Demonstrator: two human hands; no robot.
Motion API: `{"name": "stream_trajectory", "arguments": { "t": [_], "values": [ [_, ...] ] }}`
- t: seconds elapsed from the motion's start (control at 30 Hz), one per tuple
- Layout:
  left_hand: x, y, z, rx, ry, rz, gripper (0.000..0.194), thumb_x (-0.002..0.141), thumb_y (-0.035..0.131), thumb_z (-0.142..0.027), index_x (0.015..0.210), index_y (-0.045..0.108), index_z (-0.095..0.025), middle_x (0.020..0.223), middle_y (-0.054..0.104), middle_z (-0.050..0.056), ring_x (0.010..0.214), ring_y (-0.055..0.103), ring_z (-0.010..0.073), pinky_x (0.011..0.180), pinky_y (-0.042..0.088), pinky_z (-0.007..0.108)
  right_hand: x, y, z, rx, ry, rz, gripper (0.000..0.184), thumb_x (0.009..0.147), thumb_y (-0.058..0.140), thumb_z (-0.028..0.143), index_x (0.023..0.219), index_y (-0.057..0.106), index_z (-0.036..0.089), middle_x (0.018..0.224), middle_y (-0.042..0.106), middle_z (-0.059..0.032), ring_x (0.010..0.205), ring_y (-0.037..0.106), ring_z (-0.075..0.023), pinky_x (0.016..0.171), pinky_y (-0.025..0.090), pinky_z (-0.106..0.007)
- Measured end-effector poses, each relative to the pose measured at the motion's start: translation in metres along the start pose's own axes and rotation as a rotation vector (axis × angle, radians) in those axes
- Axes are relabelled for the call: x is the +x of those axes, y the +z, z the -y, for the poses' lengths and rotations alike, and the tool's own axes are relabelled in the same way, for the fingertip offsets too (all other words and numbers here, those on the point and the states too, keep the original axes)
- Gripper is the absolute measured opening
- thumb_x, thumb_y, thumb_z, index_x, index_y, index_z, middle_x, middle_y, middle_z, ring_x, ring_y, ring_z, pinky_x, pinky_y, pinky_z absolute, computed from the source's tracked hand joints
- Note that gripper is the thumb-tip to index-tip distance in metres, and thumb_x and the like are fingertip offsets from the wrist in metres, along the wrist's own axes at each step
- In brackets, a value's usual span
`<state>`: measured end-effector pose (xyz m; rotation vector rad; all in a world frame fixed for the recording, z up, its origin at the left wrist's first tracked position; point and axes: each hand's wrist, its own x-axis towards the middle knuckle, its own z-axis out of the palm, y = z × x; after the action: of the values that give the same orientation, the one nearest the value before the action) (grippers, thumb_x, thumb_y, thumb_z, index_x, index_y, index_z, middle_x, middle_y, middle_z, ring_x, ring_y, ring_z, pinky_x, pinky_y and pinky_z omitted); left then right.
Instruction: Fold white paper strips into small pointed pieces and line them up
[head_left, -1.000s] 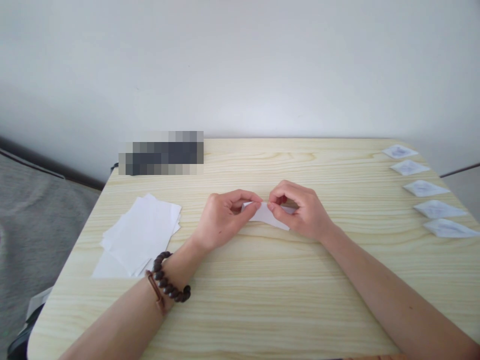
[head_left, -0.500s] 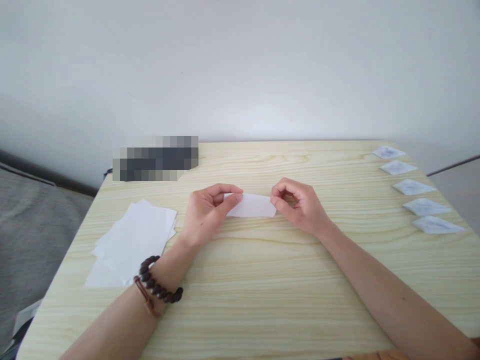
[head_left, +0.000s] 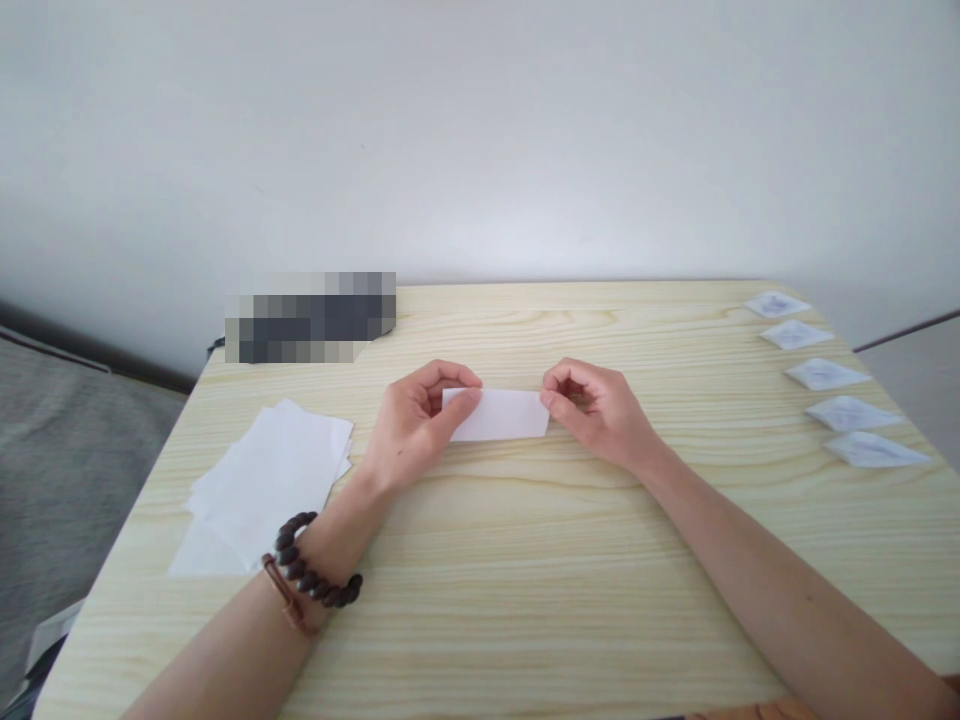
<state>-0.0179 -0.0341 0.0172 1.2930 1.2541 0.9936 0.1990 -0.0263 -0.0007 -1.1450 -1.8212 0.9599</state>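
Note:
A narrow folded sheet of white paper (head_left: 504, 415) is stretched between my hands over the middle of the wooden table. My left hand (head_left: 427, 415) pinches its upper left part between thumb and fingers. At the upper right corner, the thumb and index finger of my right hand (head_left: 596, 405) grip the paper. Left of my left hand, a loose stack of white paper sheets (head_left: 274, 470) lies fanned out on the table, partly behind my wrist.
Several folded white paper pieces (head_left: 828, 375), diamond-shaped, lie in a column along the right edge of the table (head_left: 525, 600). A pixelated dark object (head_left: 315, 320) sits at the back left. A pale wall (head_left: 480, 140) rises behind the table.
The folded paper has shifted slightly left and now lies flatter to my view. My left hand has moved a little left; my right hand has hardly moved.

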Motion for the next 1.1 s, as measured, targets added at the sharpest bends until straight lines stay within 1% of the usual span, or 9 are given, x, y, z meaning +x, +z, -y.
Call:
{"name": "stream_trajectory", "arguments": {
  "t": [0.13, 0.23, 0.3, 0.4, 0.53, 0.7, 0.83, 1.0, 1.1],
  "values": [
    [-0.001, -0.001, -0.003, 0.145, 0.074, 0.083, 0.026, 0.077, 0.069, -0.037, 0.092, 0.067, -0.016, 0.08, 0.07, 0.002, 0.068, 0.061, 0.0127, 0.058, 0.042, 0.02, -0.001, -0.001, 0.002, 0.013, -0.006, 0.062, 0.01, 0.081, 0.058, 0.021, 0.071, 0.055, 0.019, 0.061, 0.053, 0.0039, 0.052, 0.044, -0.0079, 0.048, 0.033, -0.022],
    [-0.001, 0.0, -0.004, 0.281, 0.081, 0.128, 0.021, 0.08, 0.066, -0.037, 0.085, 0.072, -0.017, 0.081, 0.073, 0.001, 0.072, 0.063, 0.0134, 0.063, 0.043, 0.02, -0.001, -0.001, 0.005, -0.008, -0.044, 0.089, 0.01, 0.079, 0.057, 0.017, 0.069, 0.054, 0.018, 0.061, 0.053, 0.0035, 0.053, 0.044, -0.008, 0.049, 0.033, -0.021],
    [-0.001, 0.001, -0.004, 0.338, 0.082, 0.13, 0.02, 0.081, 0.065, -0.036, 0.08, 0.073, -0.017, 0.078, 0.073, -0.001, 0.072, 0.063, 0.0129, 0.064, 0.044, 0.02, -0.002, -0.001, 0.007, -0.031, -0.097, 0.095, 0.009, 0.078, 0.057, 0.015, 0.07, 0.054, 0.018, 0.064, 0.053, 0.0028, 0.056, 0.045, -0.0084, 0.051, 0.035, -0.022],
    [-0.002, 0.003, -0.003, 0.375, 0.095, 0.109, 0.019, 0.081, 0.064, -0.034, 0.079, 0.074, -0.017, 0.076, 0.073, -0.002, 0.07, 0.063, 0.0124, 0.064, 0.044, 0.019, -0.003, 0.002, 0.007, -0.077, -0.169, 0.111, 0.005, 0.08, 0.058, 0.017, 0.076, 0.054, 0.018, 0.071, 0.054, 0.0016, 0.061, 0.047, -0.0091, 0.056, 0.038, -0.022],
    [-0.004, 0.006, -0.001, 0.388, 0.136, 0.097, 0.017, 0.08, 0.063, -0.031, 0.079, 0.073, -0.017, 0.074, 0.073, -0.002, 0.067, 0.063, 0.0114, 0.062, 0.045, 0.018, -0.004, 0.006, 0.006, -0.129, -0.214, 0.132, 0.007, 0.083, 0.058, 0.018, 0.077, 0.053, 0.018, 0.072, 0.053, 0.0024, 0.06, 0.046, -0.008, 0.055, 0.037, -0.021],
    [-0.004, 0.005, 0.002, 0.453, 0.193, 0.053, 0.015, 0.077, 0.061, -0.025, 0.076, 0.072, -0.015, 0.067, 0.07, -0.003, 0.055, 0.056, 0.0081, 0.055, 0.043, 0.017, -0.003, 0.005, 0.007, -0.116, -0.239, 0.056, 0.01, 0.083, 0.055, 0.015, 0.073, 0.053, 0.019, 0.068, 0.052, 0.0026, 0.057, 0.044, -0.0081, 0.052, 0.034, -0.022],
    [-0.002, 0.002, 0.002, 0.533, 0.222, 0.056, 0.014, 0.076, 0.06, -0.024, 0.073, 0.07, -0.016, 0.06, 0.066, -0.004, 0.048, 0.047, 0.0057, 0.05, 0.039, 0.017, -0.003, 0.001, 0.006, -0.082, -0.216, -0.016, 0.011, 0.082, 0.055, 0.016, 0.071, 0.053, 0.019, 0.067, 0.053, 0.0021, 0.06, 0.047, -0.0101, 0.056, 0.036, -0.024],
    [0.001, -0.002, 0.003, 0.528, 0.198, 0.08, 0.015, 0.077, 0.058, -0.025, 0.074, 0.07, -0.016, 0.06, 0.065, -0.004, 0.049, 0.049, 0.0062, 0.05, 0.038, 0.017, -0.002, -0.004, 0.001, 0.03, -0.14, -0.074, 0.013, 0.08, 0.055, 0.016, 0.068, 0.053, 0.019, 0.064, 0.052, 0.0028, 0.059, 0.046, -0.0104, 0.055, 0.034, -0.025],
    [0.003, -0.004, 0.005, 0.513, 0.147, 0.07, 0.017, 0.077, 0.059, -0.028, 0.076, 0.07, -0.015, 0.062, 0.066, -0.002, 0.052, 0.053, 0.0083, 0.052, 0.04, 0.019, -0.001, -0.012, -0.004, 0.099, -0.096, -0.162, 0.014, 0.079, 0.053, 0.017, 0.065, 0.052, 0.02, 0.062, 0.05, 0.0029, 0.057, 0.044, -0.0106, 0.053, 0.032, -0.025]
  ]
}}
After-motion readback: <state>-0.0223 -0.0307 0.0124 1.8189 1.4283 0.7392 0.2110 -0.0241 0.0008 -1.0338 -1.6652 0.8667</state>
